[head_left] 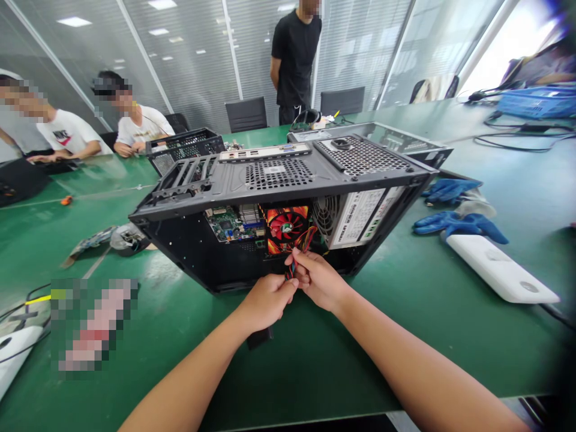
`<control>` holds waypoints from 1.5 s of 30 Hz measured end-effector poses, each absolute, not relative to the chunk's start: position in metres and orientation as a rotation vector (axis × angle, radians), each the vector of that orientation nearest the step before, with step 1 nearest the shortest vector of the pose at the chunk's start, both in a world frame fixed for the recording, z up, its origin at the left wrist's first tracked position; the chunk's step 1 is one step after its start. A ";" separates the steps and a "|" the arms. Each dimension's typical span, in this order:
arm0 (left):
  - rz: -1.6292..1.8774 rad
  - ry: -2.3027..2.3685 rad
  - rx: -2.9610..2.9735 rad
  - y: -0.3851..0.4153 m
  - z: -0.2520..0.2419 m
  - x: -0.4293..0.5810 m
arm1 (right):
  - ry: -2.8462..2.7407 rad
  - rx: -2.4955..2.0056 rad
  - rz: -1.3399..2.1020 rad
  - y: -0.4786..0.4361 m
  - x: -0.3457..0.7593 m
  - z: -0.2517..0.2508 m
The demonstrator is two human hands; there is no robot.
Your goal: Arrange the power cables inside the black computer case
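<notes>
A black computer case [270, 180] lies on its side on the green table [315, 360], its open side toward me. Inside I see a green motherboard [227, 223], a red fan card [287, 225] and a grey power supply [360, 213]. A bundle of red, yellow and black wires [302, 242] runs out of the case to my hands. My left hand [265, 300] is closed around the wire ends at the case's lower edge. My right hand [317, 277] pinches the same wires just beside it. The two hands touch.
Blue gloves [454, 223] and a white flat device [499, 270] lie to the right. A loose part [128, 237] sits left of the case, another open case [186, 147] behind. Two people sit at the far left, one stands at the back. Blue basket [535, 102] far right.
</notes>
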State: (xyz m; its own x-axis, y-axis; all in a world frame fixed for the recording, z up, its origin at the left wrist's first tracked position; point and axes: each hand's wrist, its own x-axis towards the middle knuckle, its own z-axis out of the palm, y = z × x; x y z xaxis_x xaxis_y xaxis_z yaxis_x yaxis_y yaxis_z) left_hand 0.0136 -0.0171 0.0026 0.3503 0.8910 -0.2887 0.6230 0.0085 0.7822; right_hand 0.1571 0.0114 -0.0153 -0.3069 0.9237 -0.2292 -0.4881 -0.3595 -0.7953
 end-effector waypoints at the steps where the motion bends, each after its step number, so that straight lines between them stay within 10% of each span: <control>1: 0.369 1.425 1.822 -0.018 0.002 0.014 | -0.764 -0.870 1.809 0.011 0.157 -0.016; 13: -0.090 1.851 2.387 -0.026 0.013 0.023 | -0.766 -0.939 1.710 0.010 0.153 -0.019; 34: 0.394 1.133 1.426 -0.015 0.009 0.012 | -0.759 -0.857 1.774 0.009 0.157 -0.012; 45: 0.046 1.747 2.413 -0.027 0.010 0.018 | -0.770 -0.965 1.695 0.009 0.153 -0.018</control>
